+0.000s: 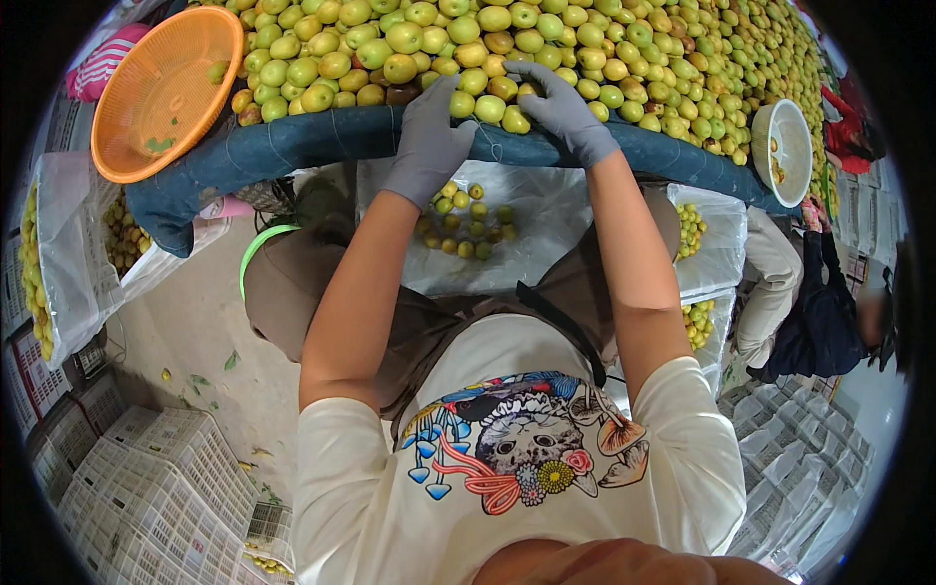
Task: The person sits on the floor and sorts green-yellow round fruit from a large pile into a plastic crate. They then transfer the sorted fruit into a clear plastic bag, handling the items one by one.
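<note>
A large heap of green and yellow-brown jujube-like fruits fills the top of the view behind a padded blue cloth rim. My left hand, in a grey glove, lies over this rim with its fingertips at the front fruits; whether it grips one is hidden. My right hand, gloved alike, is at the heap's edge, its fingers curled apart around the near side of a few fruits. Under my hands, a plastic-lined container holds several loose fruits between my legs.
An orange plastic basket rests at the left rim, a white bowl at the right. Lined crates of fruit stand on both sides. Stacked plastic crates are at lower left. A person in dark clothing is at the right, another in red beyond.
</note>
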`<move>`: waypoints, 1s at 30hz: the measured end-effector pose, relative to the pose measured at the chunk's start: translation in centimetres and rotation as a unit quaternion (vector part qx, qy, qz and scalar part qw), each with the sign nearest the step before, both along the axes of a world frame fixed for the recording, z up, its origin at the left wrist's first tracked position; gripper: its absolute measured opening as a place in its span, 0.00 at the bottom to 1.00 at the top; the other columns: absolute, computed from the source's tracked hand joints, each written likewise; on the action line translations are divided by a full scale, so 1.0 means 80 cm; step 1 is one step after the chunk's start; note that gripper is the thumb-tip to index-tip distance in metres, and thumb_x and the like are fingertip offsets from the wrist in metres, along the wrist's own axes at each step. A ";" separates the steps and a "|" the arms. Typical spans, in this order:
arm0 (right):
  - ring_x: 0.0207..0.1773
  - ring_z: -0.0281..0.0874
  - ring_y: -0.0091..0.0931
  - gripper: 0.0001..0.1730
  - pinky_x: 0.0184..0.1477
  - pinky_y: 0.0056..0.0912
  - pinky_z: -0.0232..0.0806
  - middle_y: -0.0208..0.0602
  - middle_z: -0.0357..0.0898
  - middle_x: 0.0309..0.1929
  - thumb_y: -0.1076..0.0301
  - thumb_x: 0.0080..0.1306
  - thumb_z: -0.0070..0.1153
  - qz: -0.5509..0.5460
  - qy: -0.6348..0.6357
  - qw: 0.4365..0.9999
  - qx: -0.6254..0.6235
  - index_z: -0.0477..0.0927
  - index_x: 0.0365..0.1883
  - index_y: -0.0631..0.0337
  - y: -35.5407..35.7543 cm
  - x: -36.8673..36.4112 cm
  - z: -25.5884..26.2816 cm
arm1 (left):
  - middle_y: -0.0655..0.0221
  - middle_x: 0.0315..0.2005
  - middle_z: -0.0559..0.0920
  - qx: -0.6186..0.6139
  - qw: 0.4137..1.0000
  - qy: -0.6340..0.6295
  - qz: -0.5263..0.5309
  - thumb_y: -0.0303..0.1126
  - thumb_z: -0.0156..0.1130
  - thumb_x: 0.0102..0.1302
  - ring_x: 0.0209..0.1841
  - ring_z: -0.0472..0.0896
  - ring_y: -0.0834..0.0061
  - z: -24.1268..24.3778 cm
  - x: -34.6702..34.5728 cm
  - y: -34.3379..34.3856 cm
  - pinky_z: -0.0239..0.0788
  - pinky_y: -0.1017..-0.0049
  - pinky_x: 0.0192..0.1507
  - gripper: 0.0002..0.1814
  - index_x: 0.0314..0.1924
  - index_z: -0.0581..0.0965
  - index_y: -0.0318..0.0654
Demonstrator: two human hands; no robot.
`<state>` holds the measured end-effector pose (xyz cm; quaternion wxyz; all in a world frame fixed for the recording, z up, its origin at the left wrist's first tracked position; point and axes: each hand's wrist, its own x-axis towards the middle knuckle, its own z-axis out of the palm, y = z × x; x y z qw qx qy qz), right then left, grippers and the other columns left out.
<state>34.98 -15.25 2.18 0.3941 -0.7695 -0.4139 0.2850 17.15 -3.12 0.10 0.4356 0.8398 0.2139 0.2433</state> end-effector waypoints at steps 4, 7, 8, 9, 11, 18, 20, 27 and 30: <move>0.45 0.75 0.28 0.24 0.51 0.29 0.67 0.40 0.78 0.45 0.62 0.60 0.55 0.000 -0.089 0.996 0.013 0.73 0.54 0.60 0.011 -0.009 -0.004 | 0.58 0.42 0.80 -0.029 0.999 0.004 -0.019 0.28 0.62 0.58 0.43 0.79 0.68 -0.002 0.003 0.002 0.69 0.72 0.49 0.22 0.54 0.72 0.32; 0.48 0.76 0.29 0.23 0.53 0.29 0.67 0.42 0.79 0.47 0.59 0.62 0.56 0.090 -0.059 0.994 0.010 0.74 0.53 0.61 0.004 -0.021 0.006 | 0.61 0.40 0.80 -0.078 0.996 -0.007 -0.041 0.30 0.59 0.62 0.42 0.78 0.71 -0.001 0.000 0.001 0.68 0.73 0.49 0.17 0.51 0.74 0.32; 0.49 0.76 0.29 0.22 0.53 0.29 0.67 0.41 0.79 0.47 0.59 0.63 0.55 0.114 -0.032 0.993 -0.007 0.74 0.53 0.61 -0.002 -0.025 0.011 | 0.61 0.39 0.80 -0.100 0.994 -0.012 -0.049 0.31 0.58 0.63 0.42 0.78 0.72 0.001 -0.002 0.000 0.68 0.74 0.49 0.16 0.50 0.74 0.32; 0.49 0.76 0.29 0.22 0.53 0.29 0.67 0.40 0.79 0.47 0.59 0.64 0.55 0.135 -0.006 0.991 -0.025 0.75 0.53 0.60 -0.011 -0.029 0.019 | 0.61 0.39 0.80 -0.135 0.989 -0.012 -0.059 0.31 0.57 0.64 0.41 0.77 0.72 0.007 -0.003 -0.004 0.68 0.74 0.50 0.15 0.49 0.75 0.31; 0.49 0.76 0.27 0.17 0.53 0.28 0.67 0.38 0.80 0.46 0.62 0.67 0.51 0.149 0.030 0.987 -0.054 0.77 0.51 0.60 -0.023 -0.038 0.037 | 0.62 0.39 0.80 -0.203 0.976 -0.010 -0.072 0.31 0.55 0.65 0.41 0.77 0.73 0.019 -0.012 -0.009 0.67 0.75 0.50 0.13 0.47 0.75 0.31; 0.45 0.79 0.38 0.20 0.48 0.36 0.71 0.46 0.80 0.43 0.62 0.64 0.53 0.035 -0.164 0.984 -0.066 0.76 0.52 0.62 -0.007 -0.037 0.041 | 0.74 0.32 0.77 -0.297 0.954 0.008 -0.042 0.32 0.57 0.64 0.33 0.73 0.84 0.028 -0.026 -0.019 0.67 0.81 0.38 0.12 0.45 0.77 0.35; 0.46 0.78 0.46 0.22 0.46 0.43 0.72 0.52 0.79 0.43 0.61 0.60 0.58 -0.015 -0.236 0.966 -0.106 0.77 0.50 0.63 0.006 -0.035 0.029 | 0.74 0.31 0.77 -0.289 0.957 -0.002 -0.029 0.32 0.57 0.64 0.33 0.73 0.84 0.022 -0.024 -0.023 0.67 0.82 0.38 0.12 0.46 0.77 0.34; 0.44 0.76 0.44 0.24 0.47 0.41 0.70 0.48 0.78 0.37 0.59 0.54 0.66 -0.026 -0.301 0.952 -0.045 0.78 0.47 0.60 0.005 -0.047 -0.001 | 0.71 0.38 0.78 -0.353 0.935 0.042 -0.005 0.34 0.56 0.66 0.37 0.76 0.80 0.023 -0.028 -0.026 0.70 0.79 0.40 0.15 0.50 0.75 0.35; 0.41 0.76 0.36 0.23 0.46 0.33 0.69 0.45 0.76 0.37 0.59 0.55 0.67 0.025 -0.078 0.996 -0.027 0.79 0.47 0.61 -0.007 -0.051 0.023 | 0.67 0.45 0.77 -0.575 0.817 -0.006 0.042 0.36 0.55 0.67 0.41 0.78 0.74 0.052 -0.029 -0.035 0.73 0.77 0.45 0.17 0.53 0.74 0.37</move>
